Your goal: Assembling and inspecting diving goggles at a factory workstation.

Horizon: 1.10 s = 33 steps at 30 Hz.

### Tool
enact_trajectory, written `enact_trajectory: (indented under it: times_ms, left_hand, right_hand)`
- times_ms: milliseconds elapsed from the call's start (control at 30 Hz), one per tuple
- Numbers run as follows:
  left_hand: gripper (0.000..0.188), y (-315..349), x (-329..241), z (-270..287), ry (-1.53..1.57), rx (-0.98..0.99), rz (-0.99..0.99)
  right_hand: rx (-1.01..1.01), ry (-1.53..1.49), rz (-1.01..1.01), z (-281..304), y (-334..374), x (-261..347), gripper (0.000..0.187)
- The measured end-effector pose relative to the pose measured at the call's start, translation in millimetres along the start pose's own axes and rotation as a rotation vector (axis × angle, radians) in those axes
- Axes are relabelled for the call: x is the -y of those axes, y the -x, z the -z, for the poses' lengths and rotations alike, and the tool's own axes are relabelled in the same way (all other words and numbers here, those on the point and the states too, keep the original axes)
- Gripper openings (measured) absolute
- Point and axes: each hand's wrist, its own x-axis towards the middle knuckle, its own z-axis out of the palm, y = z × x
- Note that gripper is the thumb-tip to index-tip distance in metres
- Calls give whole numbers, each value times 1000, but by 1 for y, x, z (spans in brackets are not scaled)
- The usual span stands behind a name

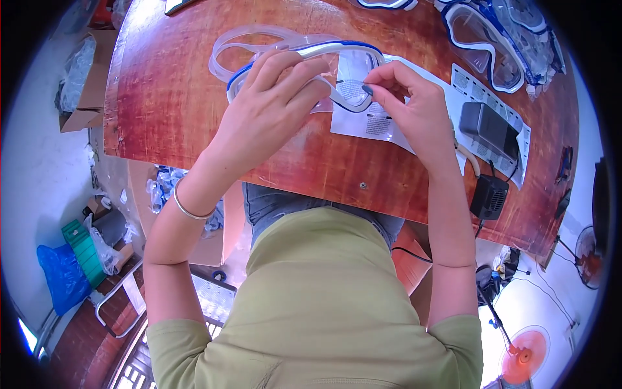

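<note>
A diving mask (345, 47) with a blue-and-white frame and clear lens lies tilted over the table's near half. Its clear strap (223, 57) loops out to the left. My left hand (262, 110) is curled over the mask's left part, fingers gripping the frame and hiding much of it. With thumb and forefinger pinched together, my right hand (418, 107) is at the mask's right edge. Whether something small sits in that pinch is too fine to make out. Beneath the mask's right side is a white printed sheet (363, 124).
The glossy wooden table (162, 97) curves around in front of me. More blue-and-white masks (495, 48) are heaped at the far right. Nearer stand a black box-shaped device (489, 126) on a printed sheet and a black adapter (490, 196) with cables. An open carton (97, 78) stands left.
</note>
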Motion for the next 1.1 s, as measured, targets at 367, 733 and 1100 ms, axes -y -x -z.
enact_trajectory:
  times_ms: [367,733,1100]
  left_hand:
    - [24,3,10,-8,41,-15,14]
    - [25,7,17,-5,45,-6,13]
    - [29,14,27,-4,26,3,-12]
  right_hand:
    - [-7,-15,-47,-5,-5,-3,10]
    - [-19,-32,-44,-10,-10,-2,9]
    - [11,-39,-60,-17,-15,2,9]
